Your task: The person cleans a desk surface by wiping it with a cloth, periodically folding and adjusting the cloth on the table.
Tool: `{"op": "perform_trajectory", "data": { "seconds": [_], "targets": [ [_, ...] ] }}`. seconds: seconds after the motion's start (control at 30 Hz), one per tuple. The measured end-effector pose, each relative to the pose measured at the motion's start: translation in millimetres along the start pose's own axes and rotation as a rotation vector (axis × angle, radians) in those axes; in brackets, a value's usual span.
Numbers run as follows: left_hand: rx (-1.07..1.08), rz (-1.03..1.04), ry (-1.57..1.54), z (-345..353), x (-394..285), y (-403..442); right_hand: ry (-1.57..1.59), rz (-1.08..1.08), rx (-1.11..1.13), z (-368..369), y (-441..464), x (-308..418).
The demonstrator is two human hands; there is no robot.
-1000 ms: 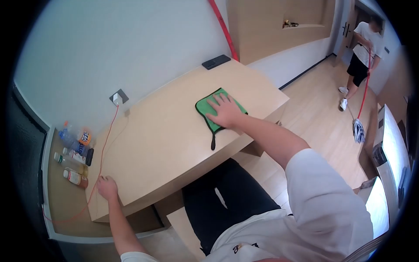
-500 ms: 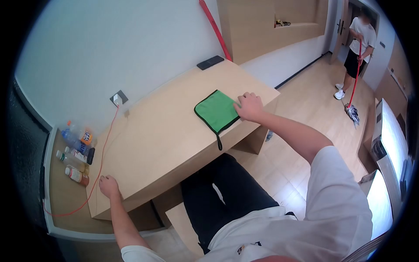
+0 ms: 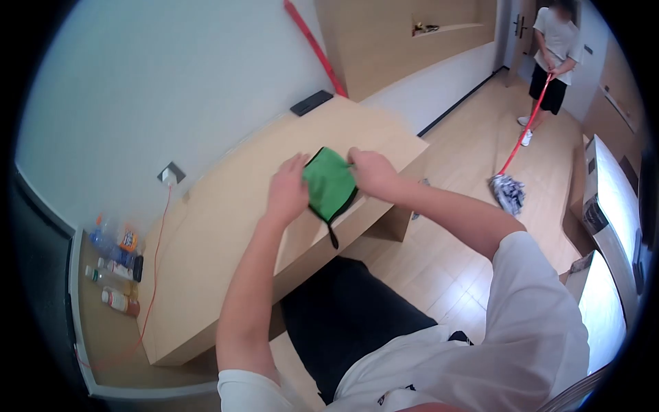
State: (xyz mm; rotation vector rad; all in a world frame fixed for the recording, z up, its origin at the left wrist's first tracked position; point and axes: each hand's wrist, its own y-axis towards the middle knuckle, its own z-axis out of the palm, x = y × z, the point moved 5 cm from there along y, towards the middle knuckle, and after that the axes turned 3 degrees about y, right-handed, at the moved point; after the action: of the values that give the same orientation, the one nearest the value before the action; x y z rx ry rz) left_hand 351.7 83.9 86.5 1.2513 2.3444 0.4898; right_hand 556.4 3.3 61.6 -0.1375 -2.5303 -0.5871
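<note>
Between my two hands is a green cleaning cloth (image 3: 331, 184) with black edging and a black hanging loop, near the front edge of the wooden desk (image 3: 226, 226). My left hand (image 3: 288, 192) grips the cloth's left side, its fingers pointing away from me. At the opposite side, my right hand (image 3: 374, 173) pinches the cloth's right edge with thumb and fingers. The cloth looks bunched or folded narrower between them. Whether it still touches the desk I cannot tell.
A dark flat object (image 3: 311, 103) lies at the desk's far end. Several bottles (image 3: 118, 257) stand at the left, beside an orange cable (image 3: 159, 250) running from a wall socket (image 3: 170, 175). On the right, a person (image 3: 555, 48) holds a red-handled mop (image 3: 509, 192) on the floor.
My left hand has come from the desk's left end to the cloth and taken its left side. The cloth now looks narrower. The other person's mop has moved closer.
</note>
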Motion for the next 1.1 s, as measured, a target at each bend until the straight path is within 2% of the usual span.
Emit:
{"op": "perform_trajectory", "data": {
  "seconds": [0.07, 0.17, 0.27, 0.37, 0.5, 0.57, 0.73, 0.8, 0.9, 1.0, 1.03, 1.1],
  "targets": [
    [0.091, 0.164, 0.09, 22, -32, 36, 0.005, -0.254, -0.044, -30, -7, 32],
    [0.154, 0.268, 0.105, 28, -51, 64, -0.06, -0.39, 0.037, -75, -11, 65],
    [0.162, 0.268, -0.004, 20, -52, 62, -0.018, -0.358, 0.101, -114, -19, 64],
    [0.2, 0.131, -0.229, -14, -58, 34, -0.182, -0.371, 0.176, -149, -23, 65],
    [0.21, -0.266, -0.365, -77, -68, -33, 0.004, -0.362, 0.248, -186, -46, 83],
    [0.137, -0.245, -0.41, -102, -73, -74, 0.083, -0.386, 0.301, -193, -59, 97],
    [0.119, -0.199, -0.445, -161, -97, -162, 0.257, -0.43, 0.461, -171, -97, 119],
    [0.139, -0.192, -0.506, -173, -106, -187, 0.294, -0.374, 0.561, -153, -107, 125],
    [0.135, -0.27, -0.492, -174, -99, -212, 0.359, -0.387, 0.649, -120, -108, 129],
    [0.048, -0.346, -0.392, -175, -69, -211, 0.281, -0.453, 0.676, -91, -81, 139],
    [0.008, -0.389, -0.323, -180, -54, -202, 0.247, -0.477, 0.615, -89, -66, 144],
    [-0.174, -0.19, -0.076, -197, -33, -175, 0.21, -0.52, 0.498, -81, -31, 157]
  ]
}}
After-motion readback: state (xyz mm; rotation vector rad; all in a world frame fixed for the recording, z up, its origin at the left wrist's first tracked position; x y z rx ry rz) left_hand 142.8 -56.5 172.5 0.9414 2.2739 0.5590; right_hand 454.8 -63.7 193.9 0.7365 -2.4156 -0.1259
